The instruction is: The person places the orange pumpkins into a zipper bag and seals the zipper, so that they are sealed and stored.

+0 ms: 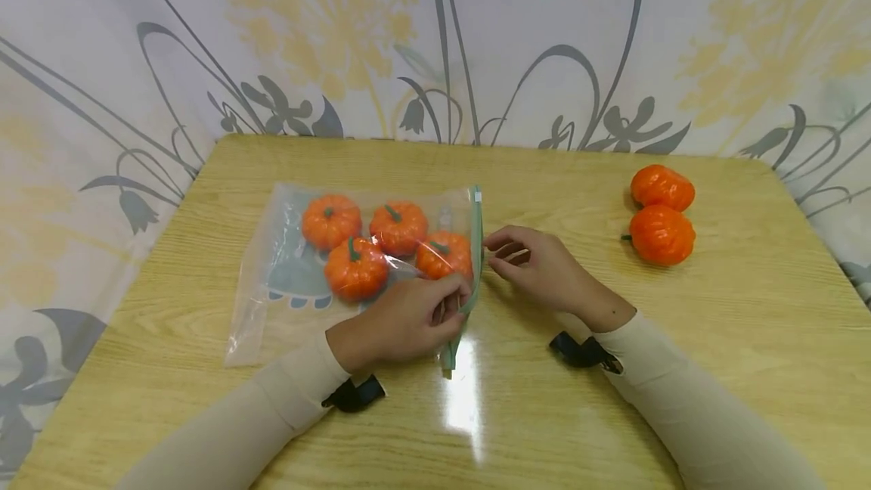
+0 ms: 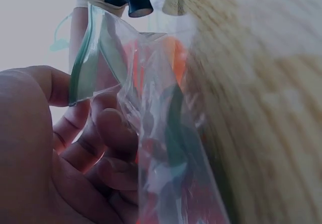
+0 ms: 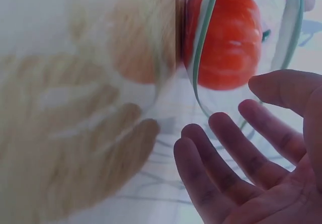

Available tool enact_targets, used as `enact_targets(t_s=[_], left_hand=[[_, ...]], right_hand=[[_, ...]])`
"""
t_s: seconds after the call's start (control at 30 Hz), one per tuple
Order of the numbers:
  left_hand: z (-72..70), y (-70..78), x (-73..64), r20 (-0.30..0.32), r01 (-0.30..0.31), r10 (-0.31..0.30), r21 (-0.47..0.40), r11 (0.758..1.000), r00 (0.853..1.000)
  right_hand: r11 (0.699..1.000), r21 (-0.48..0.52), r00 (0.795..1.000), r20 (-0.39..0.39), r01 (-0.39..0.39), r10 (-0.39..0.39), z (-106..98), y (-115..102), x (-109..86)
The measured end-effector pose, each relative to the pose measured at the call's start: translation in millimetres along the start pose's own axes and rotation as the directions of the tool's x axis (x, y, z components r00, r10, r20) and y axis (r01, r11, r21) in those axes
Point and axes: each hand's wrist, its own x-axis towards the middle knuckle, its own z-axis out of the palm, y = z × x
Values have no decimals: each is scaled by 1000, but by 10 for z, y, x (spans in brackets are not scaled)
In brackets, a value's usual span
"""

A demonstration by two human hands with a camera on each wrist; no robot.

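Observation:
A clear zip bag [image 1: 248, 335] lies flat on the table with several small orange pumpkins [image 1: 356, 272] inside. Its green zip edge [image 1: 476, 229] faces right, and in the right wrist view the two strips stand apart around a pumpkin [image 3: 229, 40]. My left hand [image 1: 411, 320] pinches the near part of that edge, thumb on one side and fingers on the other, as the left wrist view shows. Just right of the bag's mouth is my right hand [image 1: 537, 267], fingers relaxed and holding nothing, fingertips right at the strip.
Two more pumpkins, one behind [image 1: 662, 187] and one in front [image 1: 661, 237], sit close together on the right side of the wooden table [image 1: 748, 308]. A patterned cloth [image 1: 503, 44] hangs behind the table's far edge.

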Motion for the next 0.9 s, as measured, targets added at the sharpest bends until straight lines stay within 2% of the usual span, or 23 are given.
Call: enact_targets(t_s=[0.27, 0.5, 0.9], left_hand=[[13, 10, 5, 43, 59, -59, 2, 998, 997], [33, 30, 9, 41, 109, -110, 31, 994, 993], [30, 14, 5, 56, 136, -146, 143, 980, 988]], right_hand=[[999, -46, 998, -58, 3, -5, -156, -49, -43], [998, -69, 991, -134, -7, -3, -301, -51, -105], [995, -96, 966, -260, -35, 9, -551, 155, -370]])
